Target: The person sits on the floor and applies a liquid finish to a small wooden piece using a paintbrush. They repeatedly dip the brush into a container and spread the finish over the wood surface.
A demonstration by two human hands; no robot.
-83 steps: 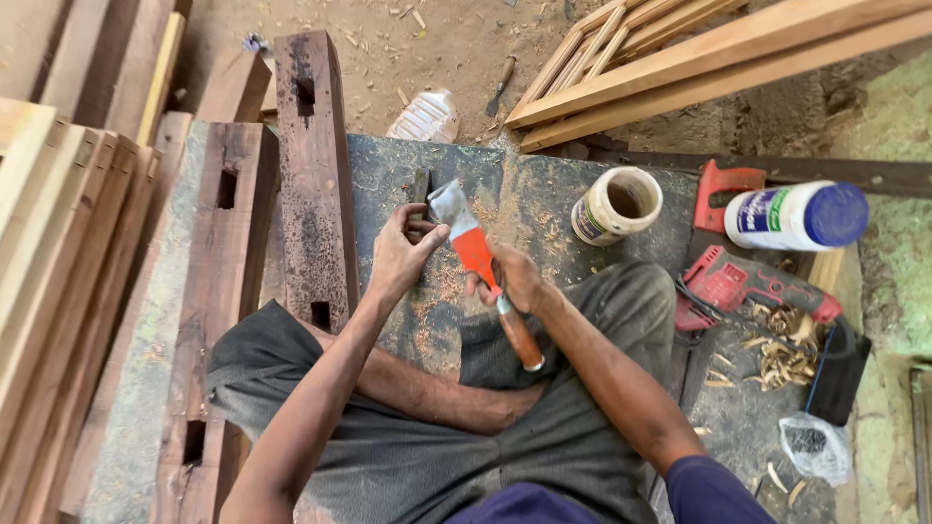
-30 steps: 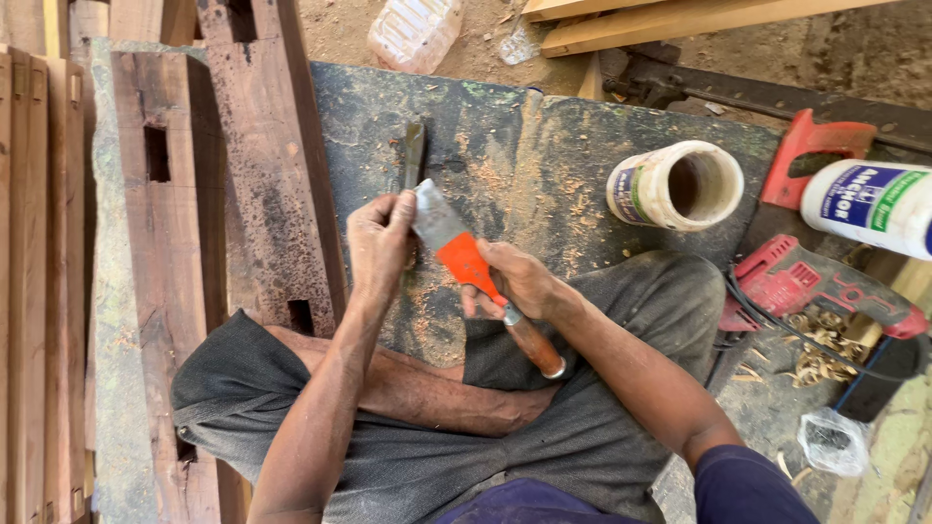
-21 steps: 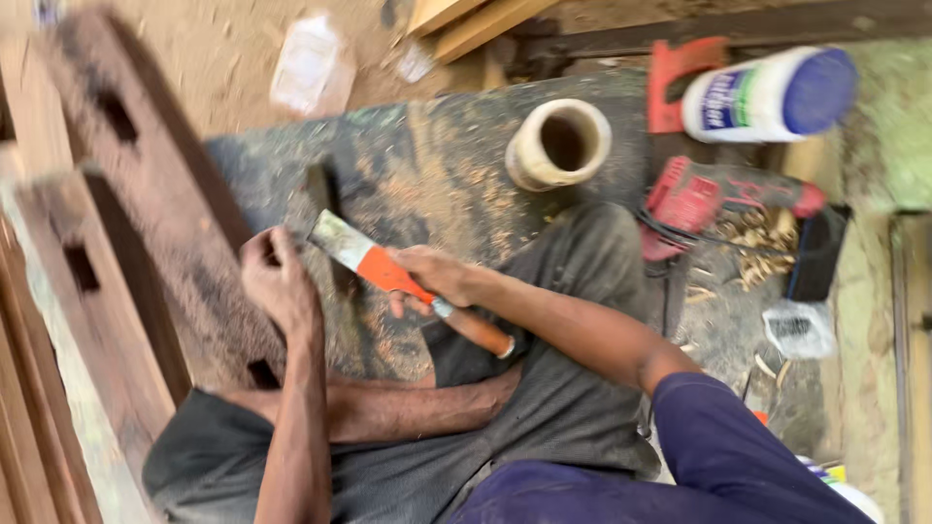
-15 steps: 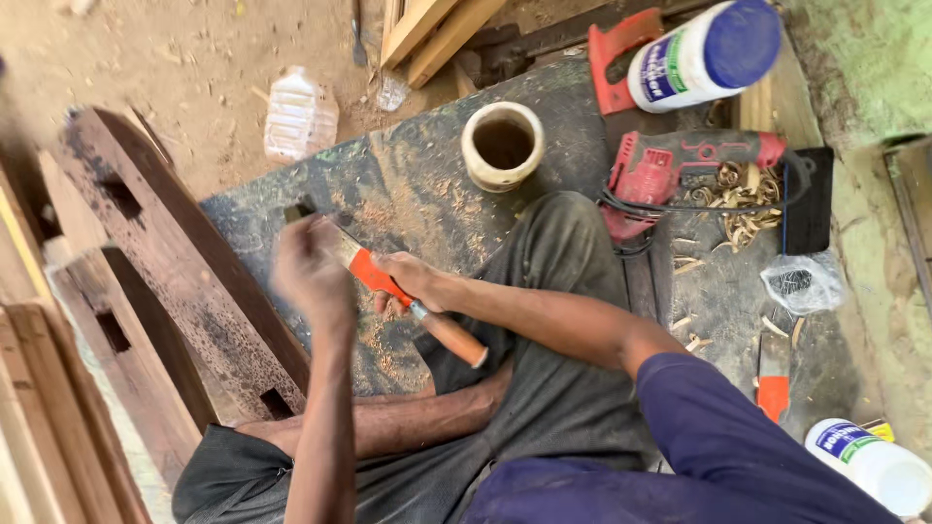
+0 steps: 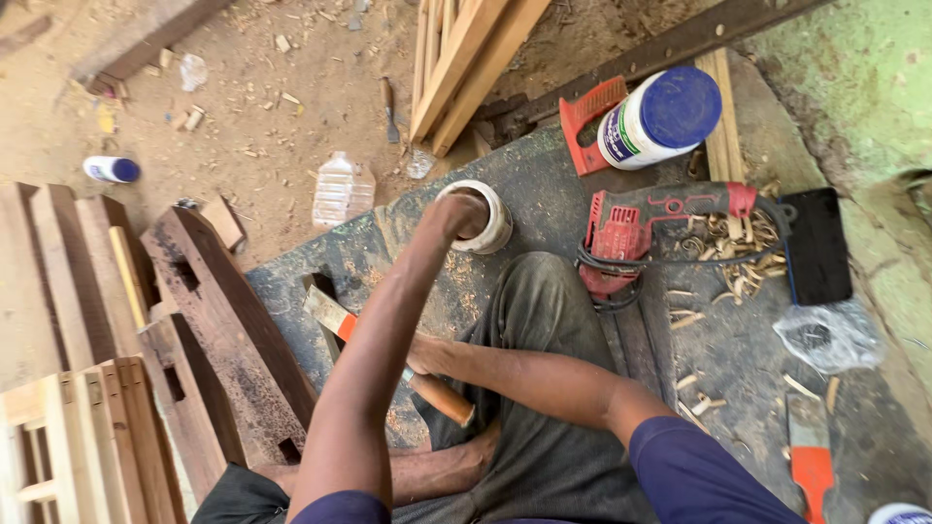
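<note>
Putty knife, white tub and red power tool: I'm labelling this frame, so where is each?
putty knife (image 5: 328, 312), head view, on the flat blade.
white tub (image 5: 497, 225), head view, on the rim beside the left hand (image 5: 456, 212).
red power tool (image 5: 621, 233), head view, on the body.

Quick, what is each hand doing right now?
Left hand: reaching into the round tub; fingers hidden, grip cannot be told.
Right hand: closed around the scraper.

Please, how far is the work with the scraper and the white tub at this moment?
Done: the white tub stands open. In hand: the left hand reaches into it; the right hand holds the scraper by its handle. Left: the dark mortised beam shows no fresh filler that I can see, so probably most of it.
</note>
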